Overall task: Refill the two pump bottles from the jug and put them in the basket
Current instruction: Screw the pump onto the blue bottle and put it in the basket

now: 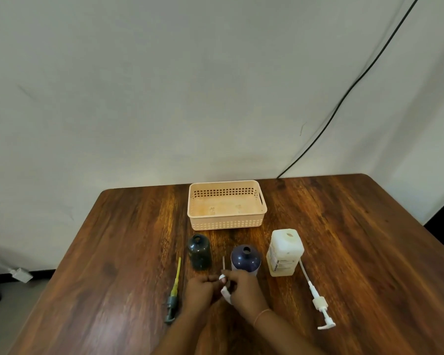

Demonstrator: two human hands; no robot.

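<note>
Both hands, left hand (199, 290) and right hand (244, 290), pinch the white pump (226, 294) just before the blue bottle (245, 258); best lay it flat, tube clear of the open neck

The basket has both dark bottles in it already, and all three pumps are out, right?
Not quite. The head view shows the basket empty; both dark bottles stand on the table in front of it. All three pumps are indeed out.
</note>
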